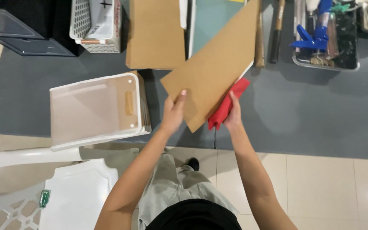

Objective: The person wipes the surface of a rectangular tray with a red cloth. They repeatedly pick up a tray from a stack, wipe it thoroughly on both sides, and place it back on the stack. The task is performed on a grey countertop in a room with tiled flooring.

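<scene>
A large brown cardboard sheet point(213, 64) is held tilted above the grey mat. My left hand point(173, 114) grips its lower left edge, thumb on top. My right hand point(234, 116) holds its lower right edge together with a red folded piece point(228, 104) that sticks out from under the sheet. A thin white sheet edge shows beneath the cardboard near the red piece.
A translucent white plastic case point(94, 108) lies on the grey mat point(303, 110) at left. More brown cardboard point(155, 34) and a white basket point(96, 25) sit behind. A metal tray with blue tools point(325, 36) stands at back right. A white plastic chair point(75, 196) is at lower left.
</scene>
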